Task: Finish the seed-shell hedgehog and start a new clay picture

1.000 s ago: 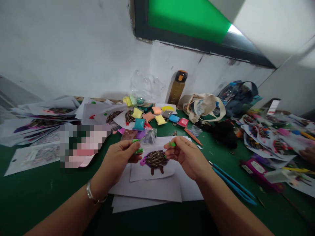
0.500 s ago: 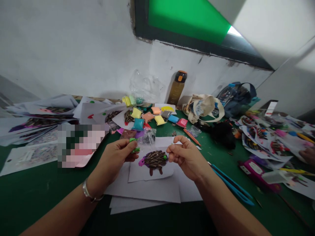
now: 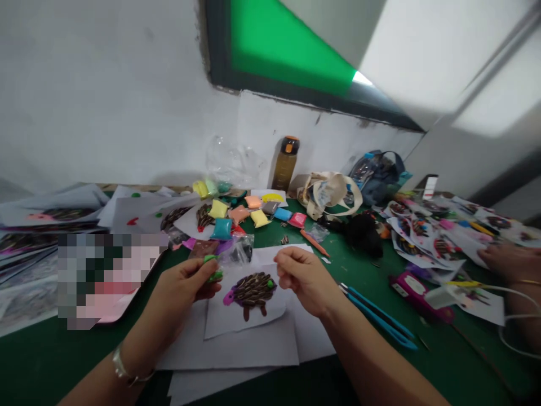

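My left hand (image 3: 180, 293) is closed, pinching a bit of bright green modelling clay (image 3: 216, 275) that seems to be in clear wrapping. Across from it, my right hand (image 3: 305, 281) has thumb and fingertips pressed together; anything between them is too small to make out. Below and between both hands lies a white sheet (image 3: 220, 327) bearing a hedgehog picture (image 3: 255, 290). Its body is covered with dark striped seeds, its head is purple, and it has brown feet. A small green clay dot (image 3: 269, 283) sits on its right side.
Several coloured clay packets (image 3: 221, 228) lie behind the sheet, near an orange pen-like stick (image 3: 315, 242). Blue tweezers (image 3: 380, 316) rest at the right. A brown bottle (image 3: 284, 164) and a cloth bag (image 3: 329, 194) stand by the wall. Another person's hand (image 3: 502, 259) is far right.
The view has turned to the right, so the scene sits further left. My right fingers have drawn closer together. More of the other person's arm shows at the right edge.
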`<control>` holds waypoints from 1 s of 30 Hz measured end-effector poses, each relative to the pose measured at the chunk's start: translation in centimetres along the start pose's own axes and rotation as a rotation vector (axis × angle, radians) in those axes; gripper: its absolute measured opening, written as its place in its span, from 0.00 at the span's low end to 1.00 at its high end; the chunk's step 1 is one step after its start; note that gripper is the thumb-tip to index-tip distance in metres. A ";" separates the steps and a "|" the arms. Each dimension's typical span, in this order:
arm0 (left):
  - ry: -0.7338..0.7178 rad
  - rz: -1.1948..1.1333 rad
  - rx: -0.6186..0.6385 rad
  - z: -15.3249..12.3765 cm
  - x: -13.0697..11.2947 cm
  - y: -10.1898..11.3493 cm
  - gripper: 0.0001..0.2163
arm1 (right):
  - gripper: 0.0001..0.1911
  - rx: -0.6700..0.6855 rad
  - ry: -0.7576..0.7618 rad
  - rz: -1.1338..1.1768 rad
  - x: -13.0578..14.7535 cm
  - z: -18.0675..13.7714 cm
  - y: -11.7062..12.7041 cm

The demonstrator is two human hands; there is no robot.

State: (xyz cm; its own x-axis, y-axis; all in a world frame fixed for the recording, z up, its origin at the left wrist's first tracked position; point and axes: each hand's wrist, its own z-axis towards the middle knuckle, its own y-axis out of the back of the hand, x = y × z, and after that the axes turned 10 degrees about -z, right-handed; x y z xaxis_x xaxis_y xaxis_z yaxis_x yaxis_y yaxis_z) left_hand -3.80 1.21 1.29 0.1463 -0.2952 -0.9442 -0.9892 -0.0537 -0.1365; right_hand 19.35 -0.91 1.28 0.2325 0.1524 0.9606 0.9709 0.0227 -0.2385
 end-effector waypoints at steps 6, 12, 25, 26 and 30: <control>0.061 -0.011 -0.043 0.3 -0.3 -0.4 0.11 | 0.16 0.085 -0.020 -0.064 -0.1 0.7 0.4; 0.119 -0.025 -0.072 -0.1 -0.9 -1.0 0.03 | 0.19 0.040 0.031 -0.355 0.3 0.6 0.7; 0.065 0.017 -0.072 0.5 -0.3 -0.3 0.08 | 0.14 0.069 0.095 -0.525 -0.3 0.7 0.6; 0.071 0.013 -0.076 0.5 -0.2 -0.3 0.10 | 0.15 0.044 0.138 -0.594 0.0 0.6 0.7; 0.099 -0.005 -0.096 0.6 -0.3 -0.4 0.19 | 0.10 -0.051 0.245 -0.700 0.4 0.4 0.7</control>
State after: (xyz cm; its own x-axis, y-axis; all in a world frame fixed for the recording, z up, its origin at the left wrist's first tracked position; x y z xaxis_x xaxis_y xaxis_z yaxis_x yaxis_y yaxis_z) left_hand -3.45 1.88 1.43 0.1559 -0.3873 -0.9087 -0.9837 -0.1448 -0.1070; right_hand 20.11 -0.42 1.42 -0.4412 -0.1059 0.8911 0.8967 -0.0131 0.4425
